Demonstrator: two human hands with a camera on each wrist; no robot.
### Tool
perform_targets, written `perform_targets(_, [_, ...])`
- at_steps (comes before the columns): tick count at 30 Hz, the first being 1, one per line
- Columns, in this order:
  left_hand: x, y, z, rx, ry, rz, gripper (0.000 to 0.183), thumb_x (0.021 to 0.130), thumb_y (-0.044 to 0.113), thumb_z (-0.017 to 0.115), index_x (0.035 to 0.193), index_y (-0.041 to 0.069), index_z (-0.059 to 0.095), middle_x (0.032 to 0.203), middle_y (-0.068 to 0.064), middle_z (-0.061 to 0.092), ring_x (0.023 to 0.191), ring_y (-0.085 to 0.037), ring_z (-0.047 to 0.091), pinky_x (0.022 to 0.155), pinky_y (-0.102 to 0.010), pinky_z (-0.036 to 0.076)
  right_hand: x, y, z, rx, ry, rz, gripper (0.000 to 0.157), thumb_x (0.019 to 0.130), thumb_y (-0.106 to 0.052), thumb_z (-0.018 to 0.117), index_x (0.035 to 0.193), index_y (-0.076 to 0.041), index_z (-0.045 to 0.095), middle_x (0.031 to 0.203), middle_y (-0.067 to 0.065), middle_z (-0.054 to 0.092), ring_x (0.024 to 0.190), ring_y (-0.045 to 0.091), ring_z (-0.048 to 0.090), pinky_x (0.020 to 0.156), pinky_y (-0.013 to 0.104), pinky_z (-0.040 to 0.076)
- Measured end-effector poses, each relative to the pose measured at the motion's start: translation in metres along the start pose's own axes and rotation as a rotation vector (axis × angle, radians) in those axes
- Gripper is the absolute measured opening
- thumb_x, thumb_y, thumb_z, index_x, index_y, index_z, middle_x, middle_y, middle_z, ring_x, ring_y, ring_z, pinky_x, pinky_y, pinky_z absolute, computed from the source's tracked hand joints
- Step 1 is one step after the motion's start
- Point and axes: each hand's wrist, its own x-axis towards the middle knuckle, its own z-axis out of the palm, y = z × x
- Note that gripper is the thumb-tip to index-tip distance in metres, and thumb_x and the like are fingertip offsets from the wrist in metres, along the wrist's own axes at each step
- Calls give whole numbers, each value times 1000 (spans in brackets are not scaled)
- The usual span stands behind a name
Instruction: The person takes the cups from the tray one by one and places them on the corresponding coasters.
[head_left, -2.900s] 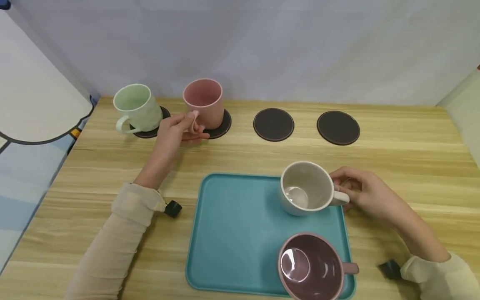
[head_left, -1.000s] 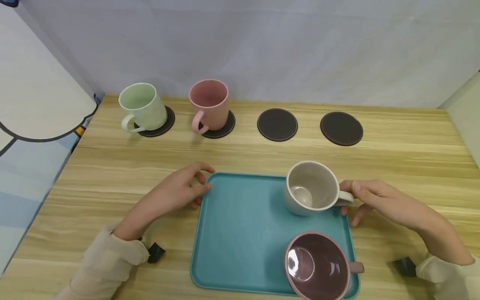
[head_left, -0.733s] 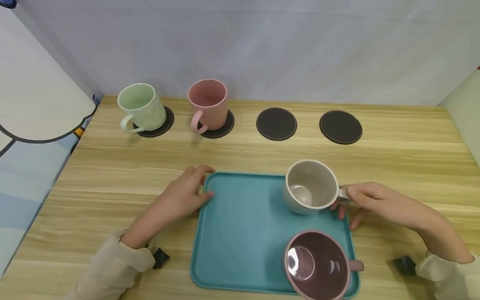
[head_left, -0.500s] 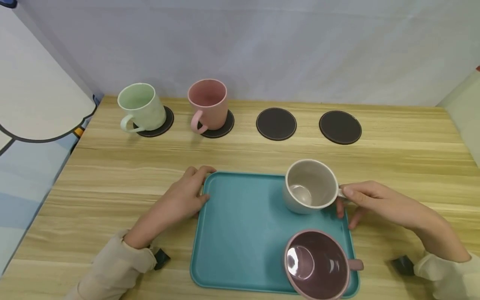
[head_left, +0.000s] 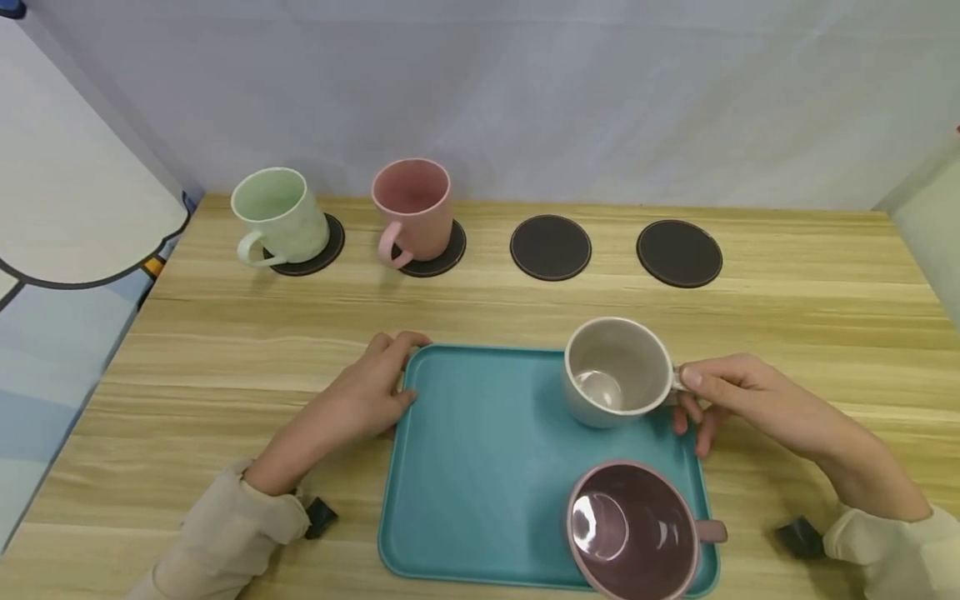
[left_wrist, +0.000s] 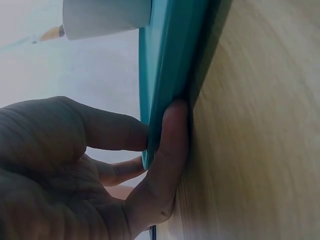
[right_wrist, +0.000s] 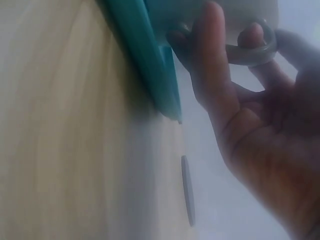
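Observation:
At the tray's far right corner stands a whitish mug (head_left: 617, 375), its handle pointing right. My right hand (head_left: 787, 408) holds that handle; in the right wrist view a finger passes through the handle (right_wrist: 252, 54). A teal tray (head_left: 480, 467) lies under the mug, and my left hand (head_left: 348, 400) pinches its far left corner. The left wrist view shows the fingers (left_wrist: 172, 145) on either side of the tray's rim (left_wrist: 165, 85). A mauve mug (head_left: 633, 533) sits on the tray's near right part, cut off by the lower frame edge.
Along the back of the wooden table (head_left: 247, 367), a green mug (head_left: 288, 229) and a pink mug (head_left: 420, 221) stand on dark coasters. Two more dark coasters, the middle one (head_left: 551, 247) and the right one (head_left: 678, 253), lie bare. A pale cloth (head_left: 525, 100) hangs behind.
My left hand has let go of the pink mug's handle and come back to the tray's corner, taking hold of it. My right hand has shifted its grip on the whitish mug's handle.

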Motion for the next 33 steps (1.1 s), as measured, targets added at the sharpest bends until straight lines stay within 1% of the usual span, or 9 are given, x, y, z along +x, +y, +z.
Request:
perform_targets(6, [0, 0, 0, 15, 6, 17, 57, 100, 1, 61, 153, 8, 42, 121, -24, 48, 83, -27, 57, 60, -30, 49, 1, 1, 2, 23, 19, -18, 41, 112, 1, 28, 81, -6, 53, 88, 14, 72, 63, 28, 71, 63, 43, 62])
perform_targets(9, [1, 0, -1, 4, 0, 16, 56, 100, 1, 61, 153, 9, 42, 123, -24, 48, 83, -27, 58, 59, -30, 51, 1, 3, 1, 83, 18, -74, 42, 112, 3, 23, 81, -3, 50, 91, 14, 72, 68, 29, 71, 63, 43, 62])
perform_targets(13, [2, -1, -2, -5, -3, 16, 56, 101, 1, 61, 153, 9, 41, 124, -25, 47, 81, -27, 59, 58, -30, 52, 0, 2, -2, 147, 70, -138, 42, 112, 2, 19, 81, -1, 48, 96, 12, 72, 77, 27, 72, 65, 41, 61])
perform_targets(18, [1, -2, -3, -19, -15, 3, 56, 101, 1, 60, 153, 8, 40, 124, -26, 46, 79, -26, 60, 56, -28, 54, 2, -2, -3, 221, 248, -145, 43, 114, -2, 21, 81, -1, 49, 109, 11, 75, 94, 22, 74, 69, 37, 63])
perform_targets(21, [1, -4, -2, -18, -17, 5, 56, 101, 1, 60, 153, 8, 40, 123, -25, 46, 78, -26, 60, 55, -28, 53, 5, -6, -4, 301, 365, -140, 44, 115, -8, 24, 80, -4, 49, 117, 12, 75, 101, 20, 74, 67, 36, 63])
perform_targets(24, [1, -4, -2, -13, -16, 11, 56, 101, 1, 60, 153, 8, 40, 121, -25, 46, 75, -26, 59, 56, -29, 53, 10, -10, -6, 369, 495, -135, 45, 116, -15, 30, 78, -5, 51, 104, 8, 73, 104, 21, 75, 68, 34, 64])
perform_targets(28, [2, -4, -1, -9, -15, 13, 57, 100, 1, 60, 153, 8, 40, 121, -24, 46, 73, -25, 58, 55, -29, 53, 19, -16, -11, 452, 633, -150, 42, 114, -21, 42, 81, 0, 58, 85, 5, 60, 106, 22, 77, 72, 33, 65])
perform_targets(31, [2, -4, -1, -11, -13, 12, 56, 100, 1, 60, 153, 8, 40, 122, -24, 46, 73, -25, 58, 56, -29, 52, 25, -16, -18, 541, 698, -146, 40, 110, -25, 51, 84, 2, 61, 89, 7, 62, 105, 21, 78, 76, 32, 65])
perform_targets(33, [2, -3, -1, -19, -13, 12, 57, 100, 1, 60, 153, 8, 40, 123, -25, 46, 72, -25, 58, 55, -29, 53, 27, -15, -22, 630, 731, -133, 39, 108, -27, 56, 84, 3, 63, 90, 8, 63, 104, 22, 78, 79, 33, 65])
